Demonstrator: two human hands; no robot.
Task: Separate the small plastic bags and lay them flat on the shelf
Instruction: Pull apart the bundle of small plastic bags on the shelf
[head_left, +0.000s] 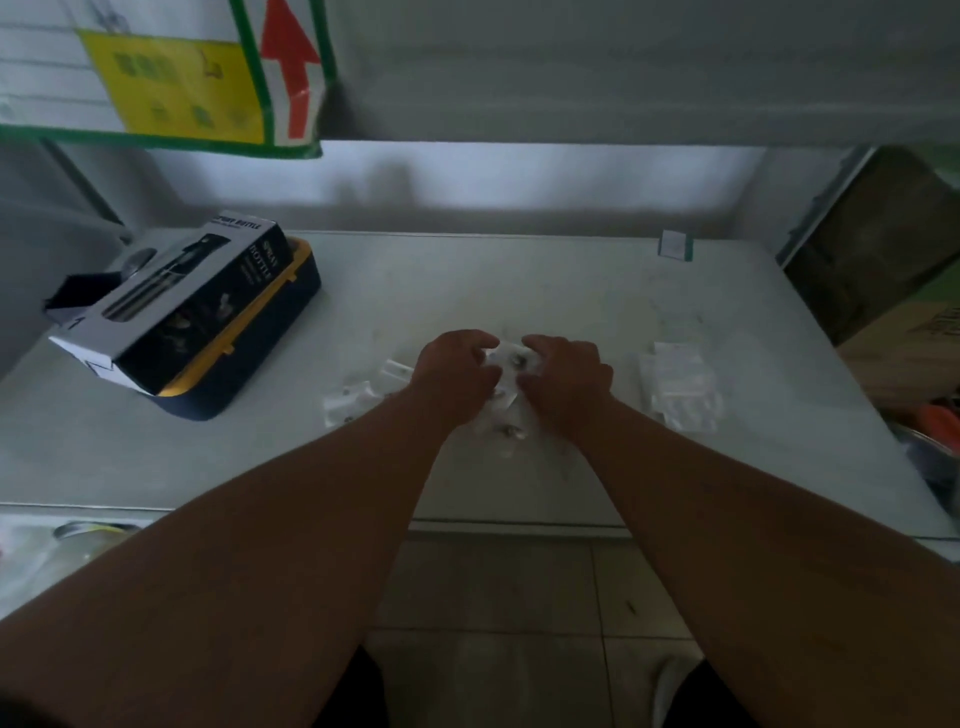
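A bunch of small clear plastic bags with tiny dark parts inside sits between my two hands over the middle of the white shelf. My left hand grips its left side and my right hand grips its right side. More of the bunch hangs below my hands. Two or three single bags lie flat to the left. A pile of clear bags lies to the right.
A dark spray-bottle box rests tilted on a blue and yellow tray at the shelf's left. A small white card lies at the back right. Cardboard boxes stand on the right. An upper shelf with a green-edged bag hangs overhead.
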